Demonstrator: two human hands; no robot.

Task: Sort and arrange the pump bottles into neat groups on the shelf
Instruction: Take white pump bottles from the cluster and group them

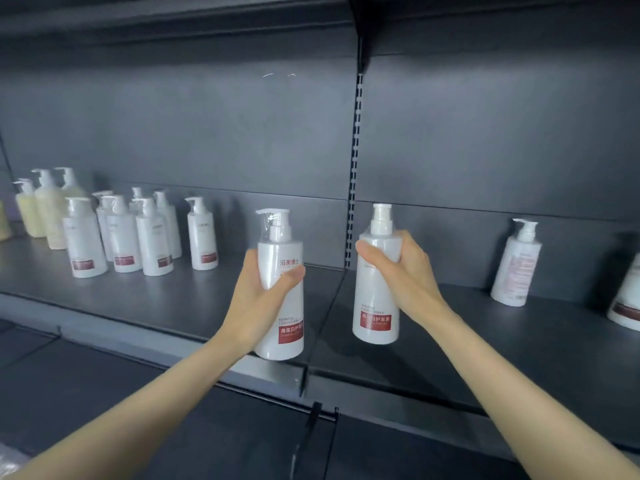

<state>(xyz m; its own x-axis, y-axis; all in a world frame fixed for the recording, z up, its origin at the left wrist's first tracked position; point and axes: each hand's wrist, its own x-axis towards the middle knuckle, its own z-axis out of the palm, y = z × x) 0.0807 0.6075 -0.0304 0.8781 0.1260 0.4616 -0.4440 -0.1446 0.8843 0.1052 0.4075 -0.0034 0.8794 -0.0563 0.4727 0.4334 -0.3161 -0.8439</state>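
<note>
My left hand (263, 289) grips a white pump bottle with a red label (284, 327), held above the front edge of the dark shelf (173, 299). A second white bottle with a red label (375, 299) is gripped near its shoulder by my right hand (405, 268), just right of the shelf divider. At the left stands a group of several white red-labelled bottles (121, 233), with one more (202, 233) a little apart. Behind them stand three cream-coloured pump bottles (48, 209). Another white bottle (516, 268) stands on the right shelf section.
A slotted upright (355, 168) splits the shelf into left and right sections. A further white bottle (628, 303) is cut off at the right edge. A higher shelf (173, 26) hangs overhead. A lower dark shelf (207, 438) lies beneath my arms.
</note>
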